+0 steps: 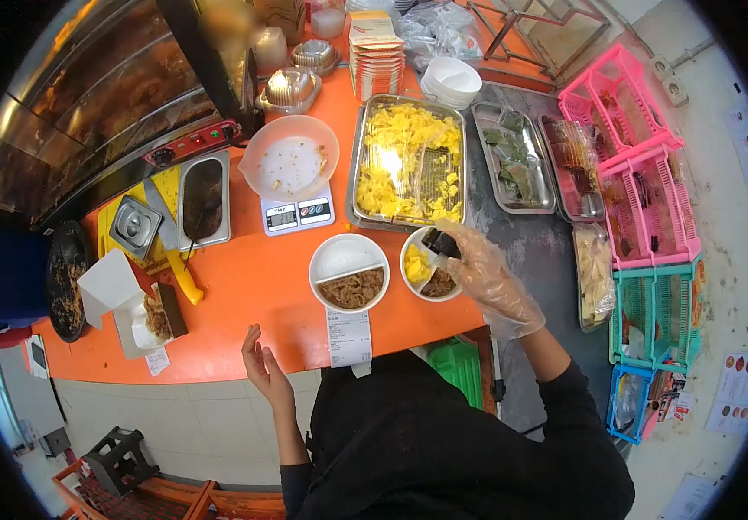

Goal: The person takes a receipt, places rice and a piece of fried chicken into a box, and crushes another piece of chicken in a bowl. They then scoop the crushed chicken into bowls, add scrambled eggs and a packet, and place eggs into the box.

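Note:
My right hand (487, 273), in a clear plastic glove, grips a small black object (442, 243) whose kind I cannot make out. It is above the right-hand white bowl (409, 282), which holds yellow scrambled egg (416, 263) and brown shredded meat (437, 283). Beside it stands a divided white bowl (348, 243) with brown meat (352, 290) in its near half. A paper receipt (348, 336) lies partly beneath that bowl. Bare, my left hand (267, 371) hovers near the table's front edge with its fingers apart, holding nothing.
A metal tray (357, 195) of yellow egg is behind the bowls. Left of it, a plastic bowl (280, 160) rests on a digital scale (299, 216). A yellow-handled knife (183, 276) and an opened food box (131, 325) lie farther left. Pink baskets (651, 204) line the right.

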### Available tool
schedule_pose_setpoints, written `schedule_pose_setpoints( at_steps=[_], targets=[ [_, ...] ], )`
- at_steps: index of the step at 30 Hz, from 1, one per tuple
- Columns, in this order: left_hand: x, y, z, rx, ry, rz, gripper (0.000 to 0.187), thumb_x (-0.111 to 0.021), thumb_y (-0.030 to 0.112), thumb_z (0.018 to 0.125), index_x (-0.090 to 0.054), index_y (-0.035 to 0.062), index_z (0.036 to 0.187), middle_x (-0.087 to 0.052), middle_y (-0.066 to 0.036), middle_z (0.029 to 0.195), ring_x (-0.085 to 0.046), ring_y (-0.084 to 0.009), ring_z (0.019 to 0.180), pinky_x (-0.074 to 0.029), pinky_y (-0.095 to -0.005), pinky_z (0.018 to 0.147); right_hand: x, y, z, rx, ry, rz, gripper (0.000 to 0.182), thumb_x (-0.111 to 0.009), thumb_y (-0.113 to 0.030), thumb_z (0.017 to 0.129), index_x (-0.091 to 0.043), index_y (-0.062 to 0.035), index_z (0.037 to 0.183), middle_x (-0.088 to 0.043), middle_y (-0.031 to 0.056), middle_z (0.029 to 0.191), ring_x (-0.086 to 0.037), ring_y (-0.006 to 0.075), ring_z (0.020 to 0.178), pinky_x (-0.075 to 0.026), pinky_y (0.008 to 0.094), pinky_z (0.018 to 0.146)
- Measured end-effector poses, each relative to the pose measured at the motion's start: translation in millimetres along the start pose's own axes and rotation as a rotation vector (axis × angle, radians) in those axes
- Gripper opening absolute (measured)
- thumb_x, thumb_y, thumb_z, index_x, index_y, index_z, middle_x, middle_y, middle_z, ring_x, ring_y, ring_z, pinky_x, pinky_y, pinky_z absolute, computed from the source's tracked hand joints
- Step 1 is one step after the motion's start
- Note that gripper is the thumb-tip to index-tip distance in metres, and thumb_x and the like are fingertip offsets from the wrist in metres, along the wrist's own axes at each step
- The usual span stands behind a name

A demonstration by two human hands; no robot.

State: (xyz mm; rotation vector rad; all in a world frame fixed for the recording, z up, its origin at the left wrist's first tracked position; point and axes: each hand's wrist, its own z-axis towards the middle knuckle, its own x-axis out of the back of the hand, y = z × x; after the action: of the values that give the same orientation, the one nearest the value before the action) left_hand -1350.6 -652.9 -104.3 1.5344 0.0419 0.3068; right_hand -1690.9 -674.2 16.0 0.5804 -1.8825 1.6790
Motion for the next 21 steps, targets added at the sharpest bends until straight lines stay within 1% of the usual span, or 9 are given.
schedule_pose_setpoints(
  at_steps=[1, 3, 4, 9, 11, 15, 17, 19, 21],
  targets=[
    [1.7, -0.3, 0.8, -0.004, -0.018, 0.012, 0.027, -0.040, 0.006, 0.090, -0.049, 0.0017, 0.116, -0.049, -0.014, 0.126, -0.039, -0.0251, 0.126, -0.027, -0.0380, 0.104, -3.7, 0.8, -0.7, 0.000, -0.004, -0.001, 0.045, -0.059, -0.008, 0.075, -0.049, -0.0001, 0.118, -0.052, 0.0200, 0.114, -0.052, 0.0331, 0.106, -0.041, 0.0395, 0.090],
    [7.4, -1.4, 2.4, -0.005, -0.024, 0.040, 0.027, -0.040, 0.005, 0.090, -0.049, 0.0022, 0.116, -0.049, -0.013, 0.126, -0.039, -0.0249, 0.126, -0.028, -0.0383, 0.104, -20.8, 7.2, -2.6, 0.170, -0.119, -0.312, 0.041, -0.053, 0.000, 0.075, -0.049, -0.0006, 0.116, -0.052, 0.0213, 0.110, -0.049, 0.0365, 0.107, -0.039, 0.0398, 0.093],
    [8.3, -3.1, 0.9, 0.019, -0.023, 0.039, 0.027, -0.040, 0.005, 0.090, -0.049, 0.0028, 0.116, -0.049, -0.012, 0.126, -0.039, -0.0246, 0.126, -0.028, -0.0387, 0.103, -30.0, 10.7, -8.6, 0.171, -0.106, -0.354, 0.039, -0.053, 0.000, 0.074, -0.049, -0.0005, 0.113, -0.051, 0.0230, 0.106, -0.047, 0.0407, 0.104, -0.038, 0.0434, 0.092],
    [13.5, -1.6, -4.8, 0.063, -0.034, 0.064, 0.027, -0.040, 0.005, 0.090, -0.051, 0.0039, 0.115, -0.049, -0.009, 0.125, -0.040, -0.0225, 0.125, -0.031, -0.0386, 0.102, -25.8, -3.6, -3.5, 0.171, -0.022, -0.225, 0.040, -0.052, -0.003, 0.077, -0.048, -0.0018, 0.117, -0.049, 0.0227, 0.111, -0.046, 0.0384, 0.109, -0.038, 0.0432, 0.092],
    [15.5, -3.1, -7.1, 0.087, -0.033, 0.070, 0.026, -0.041, 0.005, 0.091, -0.051, 0.0032, 0.114, -0.050, -0.009, 0.125, -0.041, -0.0213, 0.123, -0.031, -0.0385, 0.102, -34.4, 19.9, -7.7, 0.302, -0.035, -0.504, 0.041, -0.053, -0.006, 0.079, -0.048, -0.0027, 0.120, -0.051, 0.0222, 0.110, -0.049, 0.0370, 0.106, -0.040, 0.0432, 0.090],
    [18.3, -4.7, -8.7, 0.128, -0.052, 0.038, 0.025, -0.040, 0.004, 0.091, -0.051, 0.0000, 0.114, -0.051, -0.010, 0.121, -0.044, -0.0205, 0.119, -0.033, -0.0347, 0.100, -12.4, -18.3, 14.6, 0.164, 0.009, -0.322, 0.044, -0.056, -0.006, 0.079, -0.044, -0.0044, 0.122, -0.052, 0.0213, 0.101, -0.051, 0.0390, 0.098, -0.043, 0.0443, 0.084],
    [21.3, -7.0, -10.4, 0.127, -0.079, 0.059, 0.025, -0.040, 0.004, 0.091, -0.051, -0.0010, 0.114, -0.052, -0.011, 0.120, -0.046, -0.0204, 0.117, -0.034, -0.0331, 0.099, -3.6, 8.9, 39.8, 0.250, 0.186, -0.461, 0.046, -0.056, -0.004, 0.078, -0.044, -0.0065, 0.122, -0.053, 0.0203, 0.100, -0.052, 0.0388, 0.096, -0.044, 0.0428, 0.082],
    [22.7, -13.2, -12.1, 0.126, -0.071, 0.027, 0.025, -0.039, 0.003, 0.092, -0.050, -0.0022, 0.113, -0.053, -0.012, 0.118, -0.047, -0.0206, 0.116, -0.035, -0.0312, 0.098, -1.8, 40.6, 68.6, 0.198, 0.195, -0.550, 0.047, -0.061, -0.005, 0.076, -0.048, -0.0034, 0.121, -0.055, 0.0206, 0.103, -0.053, 0.0362, 0.099, -0.043, 0.0424, 0.084],
    [24.6, -12.1, -11.8, 0.125, -0.093, 0.038, 0.025, -0.039, 0.003, 0.092, -0.050, -0.0024, 0.114, -0.053, -0.012, 0.118, -0.048, -0.0207, 0.115, -0.035, -0.0316, 0.099, -7.0, 72.9, 95.2, 0.215, 0.141, -0.557, 0.046, -0.059, -0.005, 0.077, -0.048, -0.0034, 0.121, -0.055, 0.0198, 0.106, -0.052, 0.0353, 0.102, -0.042, 0.0412, 0.086]
  ],
)
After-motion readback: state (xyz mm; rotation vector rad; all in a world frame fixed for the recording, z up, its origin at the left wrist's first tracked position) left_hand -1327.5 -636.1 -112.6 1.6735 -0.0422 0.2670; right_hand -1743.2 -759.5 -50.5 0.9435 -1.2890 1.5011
